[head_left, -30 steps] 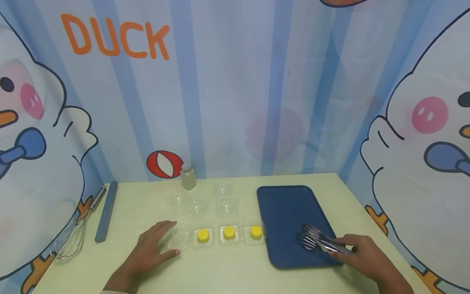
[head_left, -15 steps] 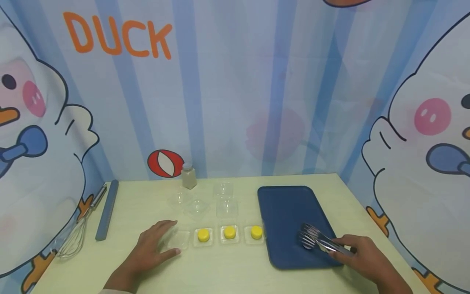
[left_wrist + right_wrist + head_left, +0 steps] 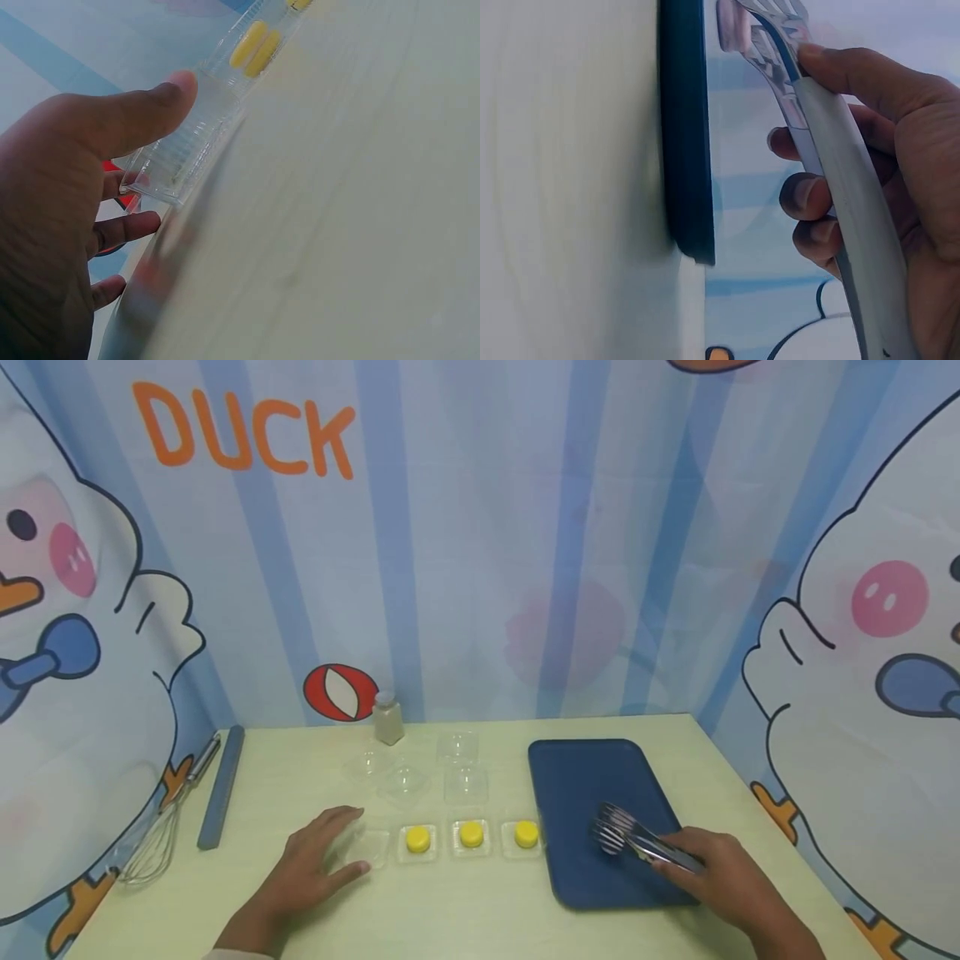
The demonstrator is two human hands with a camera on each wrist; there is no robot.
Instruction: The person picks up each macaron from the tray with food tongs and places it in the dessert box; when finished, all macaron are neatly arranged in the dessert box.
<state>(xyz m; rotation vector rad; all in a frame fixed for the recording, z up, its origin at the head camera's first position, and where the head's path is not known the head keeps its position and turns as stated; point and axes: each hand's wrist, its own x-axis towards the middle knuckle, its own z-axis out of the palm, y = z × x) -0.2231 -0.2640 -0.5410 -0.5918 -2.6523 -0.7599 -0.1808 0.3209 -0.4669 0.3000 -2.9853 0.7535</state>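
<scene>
My left hand [image 3: 303, 864] rests near a clear plastic square container [image 3: 369, 847], thumb and index finger spread to either side of it. The thumb is in front of the container in the left wrist view; whether it touches is not clear. To the right, a row of similar containers holds yellow discs [image 3: 471, 834], one in each. My right hand [image 3: 720, 864] grips metal tongs [image 3: 663, 852] with slotted heads over the dark blue tray [image 3: 600, 768]. In the right wrist view, a pinkish rounded thing [image 3: 732, 26] appears at the tongs' heads; its kind is unclear.
Several clear domed lids [image 3: 405, 783] lie behind the row. A small capped bottle [image 3: 388, 722] stands against the curtain. A whisk [image 3: 161, 839] and a blue-grey bar [image 3: 222, 789] lie at the left edge of the table. A duck-print curtain [image 3: 465, 543] surrounds the table.
My right hand and the tongs have moved a little left and away from me over the tray. The left hand holds its place; the head view has shifted slightly.
</scene>
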